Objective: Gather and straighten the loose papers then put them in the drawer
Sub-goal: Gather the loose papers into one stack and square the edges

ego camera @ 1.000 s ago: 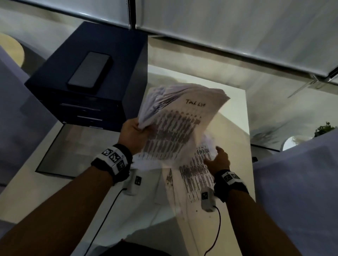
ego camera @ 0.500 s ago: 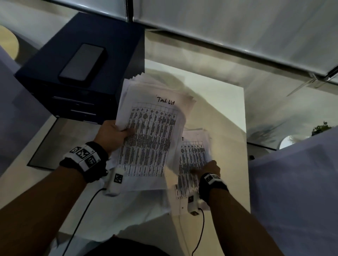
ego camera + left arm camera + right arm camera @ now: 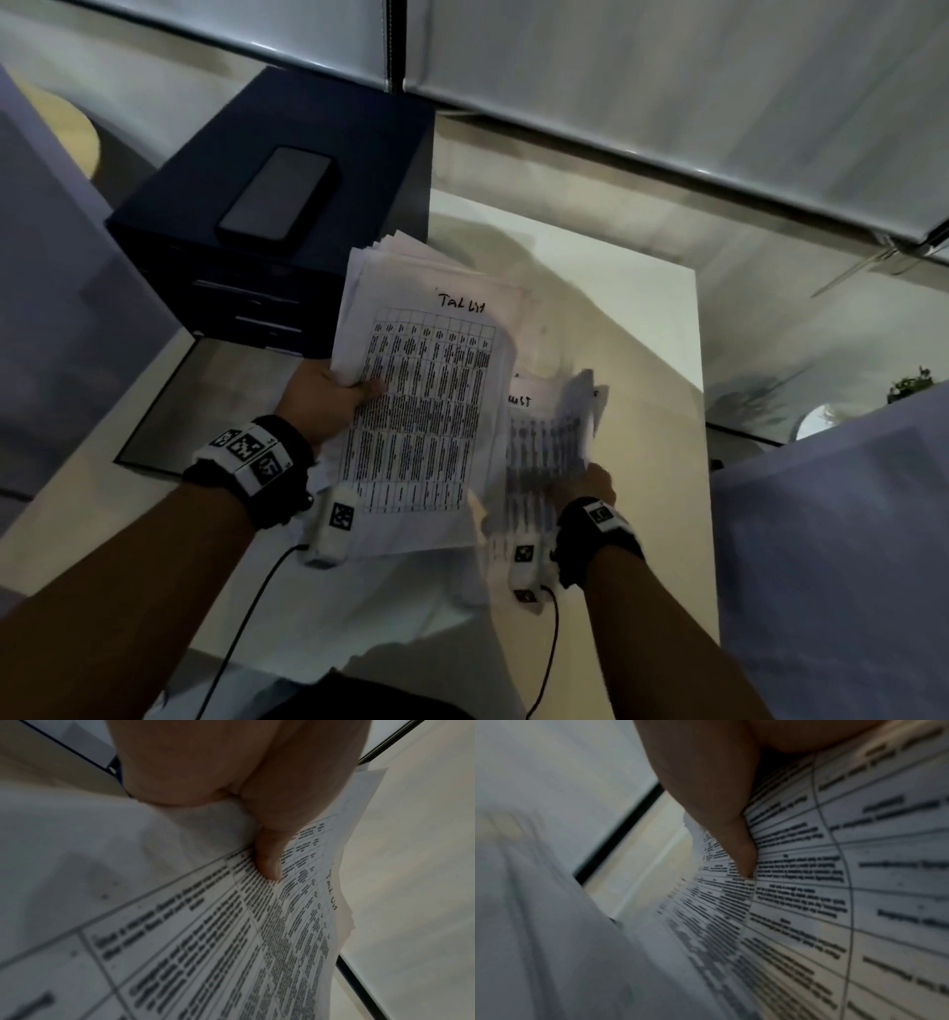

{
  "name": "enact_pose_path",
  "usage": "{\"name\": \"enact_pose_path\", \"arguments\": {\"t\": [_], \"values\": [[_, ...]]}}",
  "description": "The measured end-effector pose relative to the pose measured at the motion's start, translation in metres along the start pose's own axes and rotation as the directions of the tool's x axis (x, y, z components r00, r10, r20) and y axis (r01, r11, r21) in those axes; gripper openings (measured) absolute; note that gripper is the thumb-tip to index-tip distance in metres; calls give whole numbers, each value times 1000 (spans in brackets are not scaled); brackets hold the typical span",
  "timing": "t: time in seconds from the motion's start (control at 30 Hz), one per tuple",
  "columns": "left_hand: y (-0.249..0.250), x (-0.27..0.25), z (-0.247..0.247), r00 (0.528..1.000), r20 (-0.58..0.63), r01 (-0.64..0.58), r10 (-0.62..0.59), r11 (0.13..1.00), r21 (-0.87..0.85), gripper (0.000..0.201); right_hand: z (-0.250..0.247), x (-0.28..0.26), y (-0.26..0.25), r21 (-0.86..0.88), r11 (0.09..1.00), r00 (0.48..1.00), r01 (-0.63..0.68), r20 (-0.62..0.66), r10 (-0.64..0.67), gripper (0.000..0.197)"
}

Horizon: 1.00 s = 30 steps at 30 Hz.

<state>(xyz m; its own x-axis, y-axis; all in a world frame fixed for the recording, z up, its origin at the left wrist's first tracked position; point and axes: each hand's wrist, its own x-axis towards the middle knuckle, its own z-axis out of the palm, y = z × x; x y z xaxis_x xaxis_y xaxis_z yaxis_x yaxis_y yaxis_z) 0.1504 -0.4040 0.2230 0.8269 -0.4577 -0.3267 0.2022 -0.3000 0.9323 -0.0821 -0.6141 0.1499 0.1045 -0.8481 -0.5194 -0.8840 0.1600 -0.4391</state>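
Note:
My left hand (image 3: 328, 395) grips a thick, uneven stack of printed papers (image 3: 426, 401) by its left edge, thumb on the top sheet (image 3: 267, 860). The top sheet carries a table and a handwritten title. My right hand (image 3: 590, 480) pinches a second, smaller bunch of papers (image 3: 549, 442) at its lower right edge; these sheets curl upward, thumb on the print (image 3: 741, 860). That bunch lies partly under the big stack. A dark blue drawer unit (image 3: 267, 277) stands at the back left of the white table (image 3: 642, 318); its drawers look closed.
A black phone (image 3: 280, 200) lies on top of the drawer unit. A grey mat (image 3: 205, 411) lies on the table in front of the unit. The table's right edge borders a drop to the floor. White blinds run along the back.
The big stack came down from a raised, fanned position and now lies flatter over the table. My right hand has lifted the edge of the smaller bunch, which now curls up.

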Motion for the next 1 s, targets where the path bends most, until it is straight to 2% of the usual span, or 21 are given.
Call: {"name": "enact_pose_path", "arguments": {"t": [0.03, 0.1, 0.17, 0.23, 0.3, 0.37, 0.43, 0.53, 0.6, 0.67, 0.73, 0.8, 0.9, 1.0], "values": [[-2, -1, 0, 1000, 0, 10, -10, 1000, 3, 11, -11, -2, -4, 9, 999, 999, 36, -33, -36, 33], [-7, 1, 2, 999, 1, 43, -43, 999, 11, 9, -42, -3, -14, -48, 988, 978, 144, -143, -149, 48], [-13, 6, 8, 995, 17, 93, -94, 995, 28, 10, -77, -7, -29, -146, 952, 923, 268, -246, -297, 54], [-22, 13, 17, 985, 33, 166, -168, 984, 66, 21, -111, -19, -51, -209, 895, 840, 393, -314, -442, 41], [-33, 20, 29, 969, 43, 236, -243, 964, 122, 34, -140, -28, -69, -214, 856, 772, 471, -370, -517, 36], [-46, 26, 40, 949, 45, 300, -313, 936, 186, 49, -165, -38, -81, -130, 838, 751, 530, -387, -535, 42], [-62, 33, 51, 925, 75, 348, -374, 907, 236, 73, -179, -49, -86, 13, 813, 765, 582, -348, -542, 44], [-90, 40, 63, 891, 151, 345, -428, 855, 388, 73, -173, -52, -78, 167, 771, 784, 615, -233, -575, 33], [-103, 40, 67, 874, 171, 356, -454, 839, 411, 81, -148, -40, -64, 242, 787, 822, 568, -117, -558, 33], [-120, 44, 68, 885, 143, 384, -443, 869, 313, 90, -114, -21, -47, 237, 854, 875, 463, 36, -484, 44], [-117, 39, 66, 895, 69, 413, -441, 877, 247, 75, -75, -1, -34, 136, 928, 911, 346, 189, -367, 58], [-109, 32, 65, 914, 37, 381, -403, 888, 258, 60, -41, 13, -24, -5, 960, 925, 280, 270, -268, 63], [-105, 24, 66, 950, 49, 279, -309, 908, 312, 39, -11, 21, -15, -159, 957, 955, 243, 211, -207, 49], [-106, 19, 66, 973, 30, 211, -229, 936, 281, 37, -1, 22, -7, -167, 964, 972, 206, 148, -182, 39]]}}
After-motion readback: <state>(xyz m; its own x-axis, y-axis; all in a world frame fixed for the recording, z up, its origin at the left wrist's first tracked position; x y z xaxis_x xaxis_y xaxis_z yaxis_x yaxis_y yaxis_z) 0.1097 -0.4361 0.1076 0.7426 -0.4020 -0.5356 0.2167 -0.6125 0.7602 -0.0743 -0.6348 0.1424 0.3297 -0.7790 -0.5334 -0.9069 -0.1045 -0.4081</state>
